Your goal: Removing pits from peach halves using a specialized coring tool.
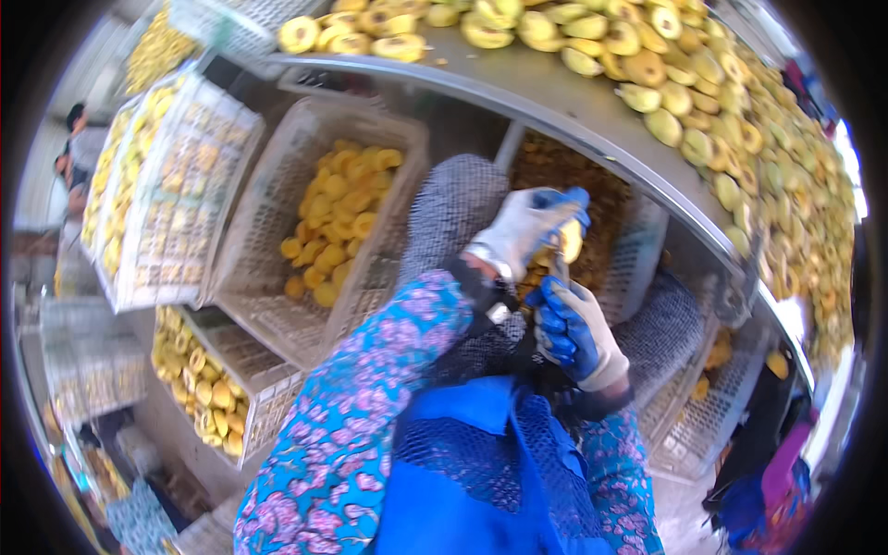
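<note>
My left hand (527, 225), in a white glove with blue coating, grips a halved yellow fruit (571, 241), perhaps a peach. Below it my right hand (574, 333), gloved alike, closes round a small metal tool (560, 267), its kind unclear, whose tip meets or nearly meets the fruit. Both hands are above a crate (635, 257) holding brown scraps, between my knees. Halved fruit (666, 76) lies heaped on the metal table (485, 80) beyond.
A plastic crate (257, 229) with peeled-looking yellow halves (340, 208) stands left of my knee. Full crates (187, 187) are stacked farther left, another (277, 409) below. The table's metal rim (541, 114) curves before me. People (80, 146) are at far left; another person's clothing (784, 479) shows lower right.
</note>
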A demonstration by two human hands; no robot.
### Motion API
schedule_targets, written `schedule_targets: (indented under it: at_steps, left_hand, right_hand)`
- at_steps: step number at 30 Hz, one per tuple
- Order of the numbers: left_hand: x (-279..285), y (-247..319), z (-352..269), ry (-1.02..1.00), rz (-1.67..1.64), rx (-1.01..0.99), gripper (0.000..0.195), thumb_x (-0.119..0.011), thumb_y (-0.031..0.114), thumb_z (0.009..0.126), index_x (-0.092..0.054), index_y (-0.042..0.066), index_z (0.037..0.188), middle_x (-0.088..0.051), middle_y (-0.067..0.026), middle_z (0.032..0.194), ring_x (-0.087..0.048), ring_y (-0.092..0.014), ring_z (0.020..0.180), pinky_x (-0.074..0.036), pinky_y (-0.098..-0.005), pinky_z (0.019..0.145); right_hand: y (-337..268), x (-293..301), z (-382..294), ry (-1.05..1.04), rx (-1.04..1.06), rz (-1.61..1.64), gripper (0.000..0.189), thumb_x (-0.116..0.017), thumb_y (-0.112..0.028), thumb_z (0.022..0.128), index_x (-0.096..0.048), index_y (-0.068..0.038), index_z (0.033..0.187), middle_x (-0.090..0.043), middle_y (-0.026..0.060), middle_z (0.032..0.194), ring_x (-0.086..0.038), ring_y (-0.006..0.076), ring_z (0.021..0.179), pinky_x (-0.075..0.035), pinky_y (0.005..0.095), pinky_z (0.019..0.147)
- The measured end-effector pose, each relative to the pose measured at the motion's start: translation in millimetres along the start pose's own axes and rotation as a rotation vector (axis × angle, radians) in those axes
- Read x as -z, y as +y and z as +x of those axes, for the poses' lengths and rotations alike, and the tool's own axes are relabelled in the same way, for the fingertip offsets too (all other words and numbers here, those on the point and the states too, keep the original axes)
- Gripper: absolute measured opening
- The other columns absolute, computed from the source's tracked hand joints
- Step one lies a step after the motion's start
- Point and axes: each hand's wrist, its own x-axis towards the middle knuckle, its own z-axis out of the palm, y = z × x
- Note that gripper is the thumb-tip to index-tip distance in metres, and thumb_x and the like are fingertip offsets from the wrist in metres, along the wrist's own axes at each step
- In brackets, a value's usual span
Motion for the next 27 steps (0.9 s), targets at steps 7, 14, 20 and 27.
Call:
schedule_targets:
  at_steps: [7, 14, 20, 27]
  left_hand:
    - [18, -4, -1, 0.038, -0.189, 0.185, 0.024, -0.068, 0.019, 0.085, -0.063, -0.004, 0.089, -0.066, -0.0150, 0.081, -0.066, -0.024, 0.069, -0.056, -0.0348, 0.062]
    - [8, 5, -3, -0.200, -0.082, 0.236, 0.022, -0.069, 0.015, 0.085, -0.065, -0.005, 0.092, -0.068, -0.0134, 0.082, -0.066, -0.022, 0.068, -0.056, -0.0326, 0.063]
    - [14, 3, -1, -0.197, -0.206, 0.297, 0.028, -0.064, 0.025, 0.089, -0.064, -0.003, 0.091, -0.068, -0.0134, 0.082, -0.067, -0.022, 0.069, -0.057, -0.0331, 0.063]
    - [7, 3, -9, -0.105, -0.208, 0.333, 0.029, -0.060, 0.027, 0.091, -0.064, -0.002, 0.091, -0.067, -0.0152, 0.084, -0.067, -0.026, 0.069, -0.058, -0.0349, 0.059]
  right_hand:
    - [6, -31, 3, 0.193, 0.109, -0.388, 0.026, -0.048, -0.027, 0.096, -0.054, -0.002, 0.095, -0.040, -0.0043, 0.054, -0.035, 0.0069, 0.035, -0.028, 0.0215, 0.032]
    - [16, 22, -4, -0.497, -0.096, 0.423, 0.034, -0.045, -0.028, 0.098, -0.054, 0.004, 0.109, -0.044, -0.0046, 0.060, -0.036, 0.0044, 0.037, -0.030, 0.0209, 0.032]
    - [15, 11, -5, -0.430, -0.033, 0.323, 0.036, -0.042, -0.030, 0.099, -0.054, 0.003, 0.105, -0.043, -0.0051, 0.059, -0.037, 0.0052, 0.037, -0.030, 0.0213, 0.032]
    - [19, 2, -6, -0.266, 0.013, 0.204, 0.033, -0.043, -0.031, 0.099, -0.052, 0.000, 0.100, -0.039, -0.0049, 0.054, -0.035, 0.0059, 0.035, -0.029, 0.0211, 0.030]
